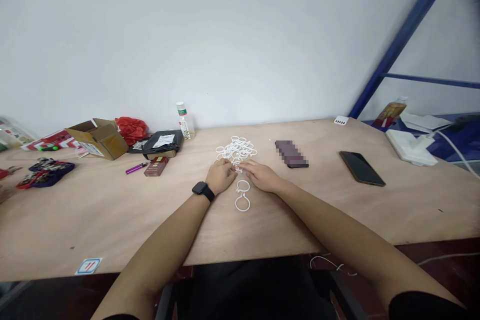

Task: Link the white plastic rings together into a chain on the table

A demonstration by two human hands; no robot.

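Facing each other at the near edge of the pile of white rings (238, 147), the left hand (220, 176) and right hand (262, 176) have bent fingers; whether either grip pinches a ring cannot be told; two rings (243, 194) lie nearer the person on the surface (146, 210).

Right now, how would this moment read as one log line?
left hand: at near edge of white ring pile | right hand: same edge | two rings: lying between wrists | black watch: left wrist

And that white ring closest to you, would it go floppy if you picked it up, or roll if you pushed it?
The white ring would probably stay stiff: its loop looks neatly round. It's thin, so likely light. Lying flat, it should slide rather than roll.
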